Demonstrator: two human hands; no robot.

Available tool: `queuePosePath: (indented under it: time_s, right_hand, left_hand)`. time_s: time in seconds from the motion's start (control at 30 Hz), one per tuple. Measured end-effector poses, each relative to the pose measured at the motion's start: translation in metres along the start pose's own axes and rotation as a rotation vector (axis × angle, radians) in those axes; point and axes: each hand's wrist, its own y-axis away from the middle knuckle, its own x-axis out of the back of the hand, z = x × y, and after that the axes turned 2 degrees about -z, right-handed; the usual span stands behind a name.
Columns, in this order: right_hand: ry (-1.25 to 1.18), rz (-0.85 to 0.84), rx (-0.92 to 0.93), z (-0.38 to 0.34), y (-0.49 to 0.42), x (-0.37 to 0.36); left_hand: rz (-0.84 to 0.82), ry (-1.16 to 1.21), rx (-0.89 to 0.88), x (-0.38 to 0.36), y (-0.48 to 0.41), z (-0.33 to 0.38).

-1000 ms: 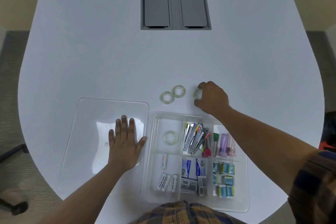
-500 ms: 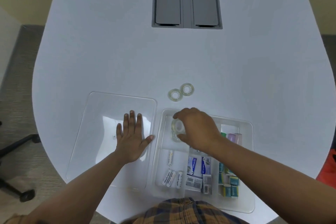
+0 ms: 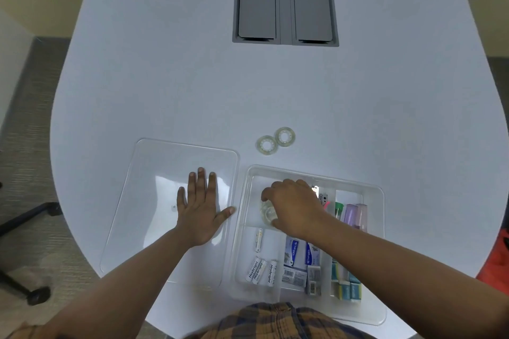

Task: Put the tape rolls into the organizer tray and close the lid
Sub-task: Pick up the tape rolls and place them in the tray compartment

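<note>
Fingers of the right hand [image 3: 296,208] curl down over a clear tape roll [image 3: 267,213] in the far-left compartment of the organizer tray [image 3: 377,256]; whether they pinch it or have let go, I cannot tell. Across the white table [image 3: 192,91], the largest loose piece is the clear lid [image 3: 154,173], lying just left of the tray with the left hand [image 3: 199,210] flat and spread on it. Beyond the tray's far edge, two more tape rolls [image 3: 267,145] [image 3: 285,136] lie flat and touching. They sit ahead and slightly left of the right hand, which is the nearer one, so it likely fetches them.
</note>
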Motion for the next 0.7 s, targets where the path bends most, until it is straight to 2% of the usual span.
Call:
queuePosePath:
  time_s: [0.13, 0.33, 0.5, 0.7]
  right_hand:
    - [-0.243, 0.088, -0.096, 0.011, 0.003, 0.015]
    - [-0.401, 0.266, -0.164, 0.030, -0.004, 0.038]
    - [-0.333, 0.324, -0.209, 0.056, -0.033, 0.055]
    - [-0.132, 0.176, -0.290, 0.081, -0.068, 0.060]
  left_hand:
    - [0.006, -0.015, 0.007, 0.000, 0.000, 0.001]
    - [0.004, -0.018, 0.016, -0.002, -0.001, 0.000]
    - [0.011, -0.018, 0.018, -0.004, -0.002, -0.002]
    - [0.002, -0.024, 0.023, -0.001, 0.000, 0.002]
